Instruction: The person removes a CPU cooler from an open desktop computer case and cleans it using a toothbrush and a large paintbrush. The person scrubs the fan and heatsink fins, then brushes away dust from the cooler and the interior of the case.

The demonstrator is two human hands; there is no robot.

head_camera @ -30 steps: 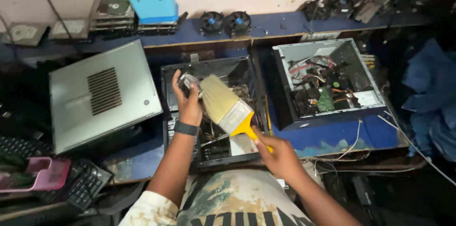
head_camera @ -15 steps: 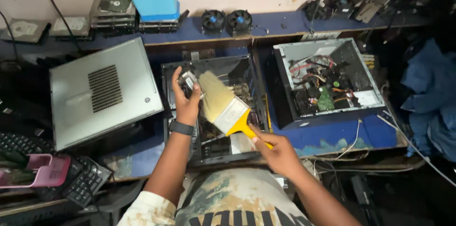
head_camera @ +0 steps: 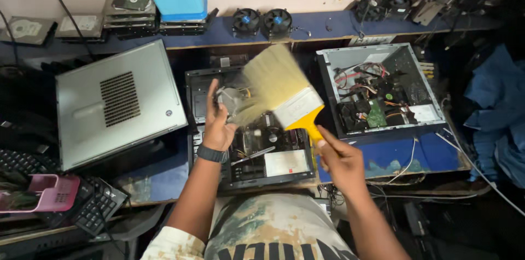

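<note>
- Left hand (head_camera: pixel 217 123) grips a small grey metal part (head_camera: pixel 229 98) over the open black computer case (head_camera: pixel 249 156).
- Right hand (head_camera: pixel 340 157) holds a yellow-handled wide paintbrush (head_camera: pixel 279 93), bristles touching that part.

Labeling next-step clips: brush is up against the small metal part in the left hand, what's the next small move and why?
Probably another short sweep of the brush across the metal part. The left hand holds that part above the open computer case, the right hand grips the yellow handle, and the bristles already lie against the part.
</note>
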